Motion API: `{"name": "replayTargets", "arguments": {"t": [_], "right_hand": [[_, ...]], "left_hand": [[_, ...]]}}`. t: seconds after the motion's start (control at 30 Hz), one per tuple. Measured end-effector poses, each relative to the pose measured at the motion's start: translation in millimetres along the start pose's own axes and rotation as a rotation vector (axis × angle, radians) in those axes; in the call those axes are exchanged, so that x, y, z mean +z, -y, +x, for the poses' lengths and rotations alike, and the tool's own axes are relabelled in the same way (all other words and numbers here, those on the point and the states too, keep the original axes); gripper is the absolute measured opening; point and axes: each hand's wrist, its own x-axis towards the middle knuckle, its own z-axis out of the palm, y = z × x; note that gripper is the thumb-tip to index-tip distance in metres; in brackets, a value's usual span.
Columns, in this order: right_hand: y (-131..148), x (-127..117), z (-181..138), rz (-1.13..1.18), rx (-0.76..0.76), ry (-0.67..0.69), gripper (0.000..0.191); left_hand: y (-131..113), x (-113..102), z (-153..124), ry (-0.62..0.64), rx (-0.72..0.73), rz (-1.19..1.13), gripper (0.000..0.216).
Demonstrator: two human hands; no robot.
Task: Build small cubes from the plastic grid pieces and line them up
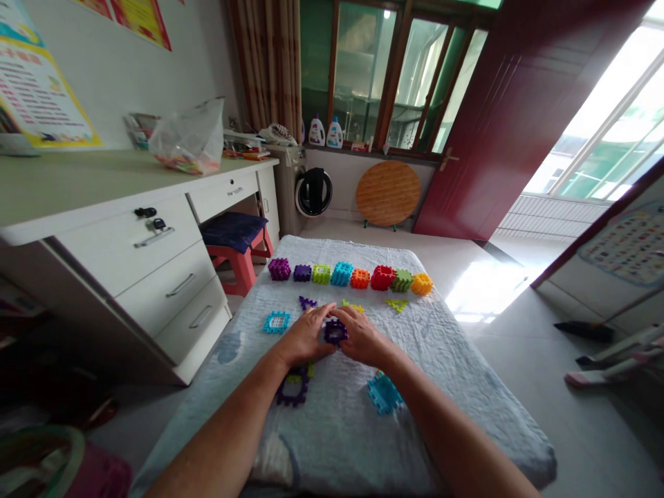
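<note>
Left hand and right hand are together, clasping one dark purple piece between them over the pale cloth! Beyond, eight stacks stand in a row; before them lie three small pieces, as far as I can tell, the middle one partly hidden. One blue grille square sits left, one blue piece right, one purple frame by the left forearm

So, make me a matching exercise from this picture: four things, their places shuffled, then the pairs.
1. dark purple notched plastic square
2. red plastic block
3. round wooden board
4. translucent plastic bag

A. on the pale blue cloth, far end
B. on the pale desk
C. between left hand and right hand
D. below the brown-framed window

Pairs: 1-C, 2-A, 3-D, 4-B
</note>
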Motion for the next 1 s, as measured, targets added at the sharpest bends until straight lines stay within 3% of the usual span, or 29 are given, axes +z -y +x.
{"name": "replayTargets", "arguments": {"t": [0.43, 0.6, 0.73, 0.83, 1.0], "right_hand": [[-9, 18, -5, -0.036, 0.067, -0.058, 0.073], [-4, 11, -7, 0.053, 0.012, -0.096, 0.073], [-17, -8, -14, 0.087, 0.04, -0.272, 0.059], [-44, -21, -23, 0.058, 0.17, -0.469, 0.048], [-84, -26, -37, 0.104, 0.437, -0.631, 0.037]], "left_hand": [[-1, 0, 1, 0.016, -0.006, -0.041, 0.079], [-1, 0, 0, 0.023, -0.012, -0.067, 0.083], [-4, -3, 1, 0.046, -0.015, -0.06, 0.082], [-7, -5, 1, 0.055, -0.016, -0.043, 0.078], [-10, -1, 3, 0.036, 0.009, -0.001, 0.073]]}}
